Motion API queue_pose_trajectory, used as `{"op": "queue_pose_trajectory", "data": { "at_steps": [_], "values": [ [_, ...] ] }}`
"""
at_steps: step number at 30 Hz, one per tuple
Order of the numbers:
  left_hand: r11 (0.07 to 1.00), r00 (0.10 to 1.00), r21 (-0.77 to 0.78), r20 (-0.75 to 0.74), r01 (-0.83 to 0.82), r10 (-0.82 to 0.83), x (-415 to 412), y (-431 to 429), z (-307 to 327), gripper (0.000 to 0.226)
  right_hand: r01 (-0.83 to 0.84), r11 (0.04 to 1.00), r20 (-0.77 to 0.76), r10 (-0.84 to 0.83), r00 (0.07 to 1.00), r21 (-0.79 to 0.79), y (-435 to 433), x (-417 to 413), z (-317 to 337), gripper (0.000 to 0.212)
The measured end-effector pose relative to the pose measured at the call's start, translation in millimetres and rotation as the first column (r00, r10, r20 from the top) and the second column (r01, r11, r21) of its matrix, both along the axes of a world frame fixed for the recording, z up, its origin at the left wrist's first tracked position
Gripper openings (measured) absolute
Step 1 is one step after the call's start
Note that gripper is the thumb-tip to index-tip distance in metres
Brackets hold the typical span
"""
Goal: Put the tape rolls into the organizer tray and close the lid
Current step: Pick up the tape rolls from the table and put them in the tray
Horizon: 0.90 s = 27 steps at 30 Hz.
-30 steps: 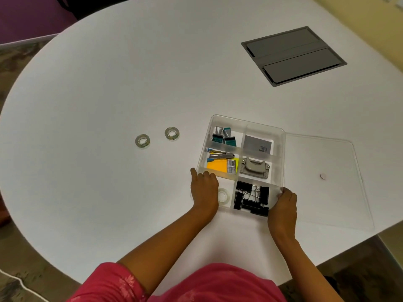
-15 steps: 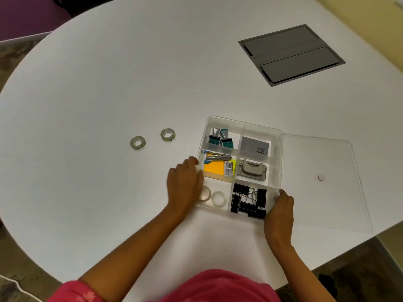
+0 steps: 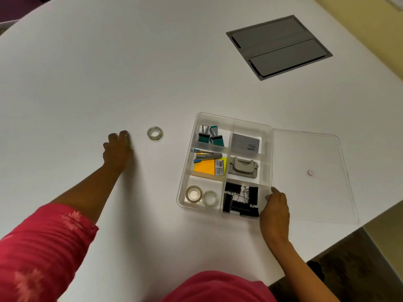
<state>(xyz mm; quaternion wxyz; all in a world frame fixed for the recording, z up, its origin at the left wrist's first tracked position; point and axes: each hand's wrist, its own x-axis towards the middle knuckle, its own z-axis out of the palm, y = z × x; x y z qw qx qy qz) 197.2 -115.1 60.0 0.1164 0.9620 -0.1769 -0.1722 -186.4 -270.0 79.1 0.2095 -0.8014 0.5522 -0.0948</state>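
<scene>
The clear organizer tray [image 3: 270, 131] sits on the white table, right of centre. Two clear tape rolls [image 3: 193, 194] [image 3: 210, 198] lie in its near-left compartment. One more tape roll [image 3: 155, 133] lies loose on the table to the tray's left. My left hand [image 3: 117, 151] is stretched out just left of that roll, its blurred fingertips over another roll, of which only a greenish edge [image 3: 129, 143] shows. Whether the fingers grip it is unclear. My right hand [image 3: 275, 211] holds the tray's near-right corner. The clear lid [image 3: 316, 149] lies flat to the right of the tray.
The other compartments hold black binder clips [image 3: 239, 201], a grey punch [image 3: 243, 167], a stapler with yellow notes [image 3: 209, 165], teal clips [image 3: 210, 137] and a grey card [image 3: 246, 143]. A grey cable hatch [image 3: 279, 47] is set in the table at the far right. The table edge runs close by the lid.
My left hand left the tray, where a second roll now lies, and swept left across the table onto the far-left loose roll. My right hand stayed on the tray corner.
</scene>
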Motion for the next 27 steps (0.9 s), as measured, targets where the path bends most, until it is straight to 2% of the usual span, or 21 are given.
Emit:
{"op": "queue_pose_trajectory", "data": {
  "at_steps": [2,5,8,11,14,16,18,21,27],
  "values": [
    [1.0,0.998,0.003,0.056,0.003,-0.003,-0.6,1.2,-1.9,0.037,0.009,1.0,-0.004,-0.009,1.0,0.005,0.4,0.5,0.0,0.058],
    [0.997,0.996,-0.047,0.075,0.056,-0.052,-8.1,2.2,0.0,0.035,0.015,1.0,0.003,-0.015,1.0,0.013,0.7,1.0,0.4,0.06],
    [0.97,0.991,-0.214,0.092,0.114,-0.096,-30.0,-1.7,5.6,0.042,0.021,0.999,0.003,-0.021,1.0,0.031,0.6,1.5,0.4,0.063],
    [0.885,0.968,-0.4,0.178,0.238,-0.179,-66.0,-12.0,12.8,0.041,0.026,0.999,0.004,-0.026,1.0,0.042,0.8,2.9,1.4,0.064],
    [0.753,0.98,-0.634,0.048,0.179,-0.193,-112.9,-23.9,24.1,0.04,0.021,0.999,0.006,-0.021,1.0,0.04,0.3,2.2,1.6,0.062],
    [0.703,0.967,-0.694,-0.041,0.155,-0.253,-143.9,-30.5,30.8,0.039,0.026,0.999,0.006,-0.026,1.0,0.044,0.5,1.8,1.7,0.061],
    [0.703,0.927,-0.676,-0.078,0.221,-0.367,-169.9,-35.4,32.0,0.039,0.026,0.999,0.006,-0.027,1.0,0.043,0.7,1.9,2.2,0.06],
    [0.733,0.853,-0.555,-0.08,0.392,-0.516,-196.0,-41.4,26.7,0.04,0.026,0.999,0.005,-0.026,1.0,0.042,0.9,1.9,2.8,0.06],
    [0.821,0.813,-0.26,-0.17,0.509,-0.557,-213.2,-56.0,13.7,0.048,0.024,0.999,0.011,-0.024,1.0,0.037,2.6,2.0,3.0,0.061]
  ]
}}
